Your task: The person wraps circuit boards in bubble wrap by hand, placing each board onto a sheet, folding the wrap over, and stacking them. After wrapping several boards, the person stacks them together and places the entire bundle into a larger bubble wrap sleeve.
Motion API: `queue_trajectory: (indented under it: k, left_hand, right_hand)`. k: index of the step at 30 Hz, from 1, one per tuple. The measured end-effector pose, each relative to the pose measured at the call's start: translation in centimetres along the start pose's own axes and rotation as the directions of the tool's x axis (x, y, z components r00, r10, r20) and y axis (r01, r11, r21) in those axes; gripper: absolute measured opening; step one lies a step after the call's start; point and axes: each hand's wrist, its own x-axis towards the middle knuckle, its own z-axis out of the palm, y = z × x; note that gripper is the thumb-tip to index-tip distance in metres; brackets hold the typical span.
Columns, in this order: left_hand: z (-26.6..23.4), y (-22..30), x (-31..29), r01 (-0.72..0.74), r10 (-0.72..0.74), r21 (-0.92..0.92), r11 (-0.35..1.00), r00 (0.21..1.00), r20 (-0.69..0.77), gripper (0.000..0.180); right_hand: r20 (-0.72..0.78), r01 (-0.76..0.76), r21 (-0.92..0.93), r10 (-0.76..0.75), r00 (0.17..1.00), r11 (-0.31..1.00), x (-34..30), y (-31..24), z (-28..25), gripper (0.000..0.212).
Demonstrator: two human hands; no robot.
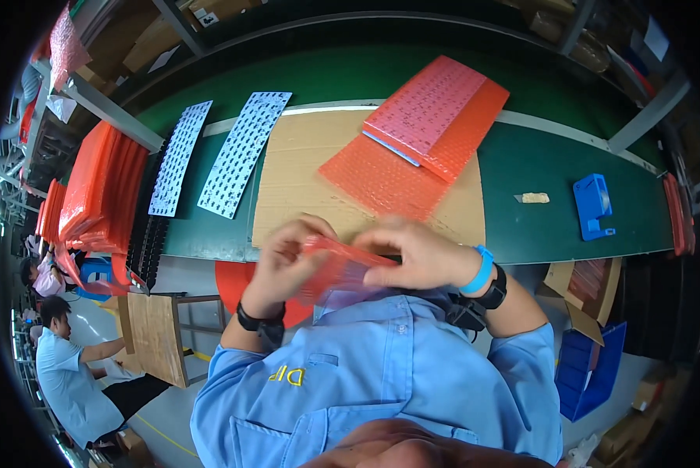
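Observation:
Close to my chest, at the near edge of the bench, a red bubble-wrap bag (330,277) is held between both hands. My left hand (287,261) pinches its upper left side. My right hand (420,253) grips the other side, thumb toward the bag; both hands are slightly blurred. Whether anything is inside this bag I cannot tell. Beyond them, a cardboard sheet (295,171) carries an empty-looking flat red bubble bag (389,179). Overlapping it is a filled red bubble bag (435,105), a patterned panel showing through it and a blue-white edge sticking out below.
Two white panels with dark key-like patterns, one (244,156) beside another (180,160), lie left on the green bench (521,226). Stacked red bubble bags (100,187) stand farther left. A blue tape dispenser (593,207) and small cutter blade (533,198) lie right. A person (77,374) sits lower left.

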Motion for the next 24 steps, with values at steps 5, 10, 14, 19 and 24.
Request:
queue_trajectory:
  k: [5,10,14,19,24]
  left_hand:
    - [-3.3,0.2,-0.4,-0.162,0.086,-0.239,0.957,0.95,-0.299,0.015]
    - [-6.5,-1.0,-1.9,-0.111,0.051,-0.219,0.969,0.964,-0.261,0.018]
    - [-4.7,-1.3,-2.1,0.021,0.036,0.28,0.96,0.98,-0.197,0.022]
    - [-0.3,-1.3,-0.5,-0.039,0.014,0.588,0.808,0.999,0.047,0.024]
    - [2.0,-1.9,0.9,-0.289,0.242,0.581,0.76,0.957,0.16,0.021]
  right_hand:
    - [-0.496,-0.166,-0.723,-0.336,0.801,0.671,4.1,2.2,2.2,0.044]
    - [-0.296,-0.29,-0.763,0.086,0.951,0.578,6.7,5.9,1.7,0.02]
    - [-0.137,-0.126,-0.751,0.034,0.99,0.648,3.3,3.2,1.3,0.01]
    - [0.038,-0.091,-0.553,0.134,0.99,0.828,-1.2,-4.7,-1.5,0.011]
    - [0.024,-0.198,-0.36,0.221,0.975,0.912,-2.1,-2.7,-4.0,0.021]
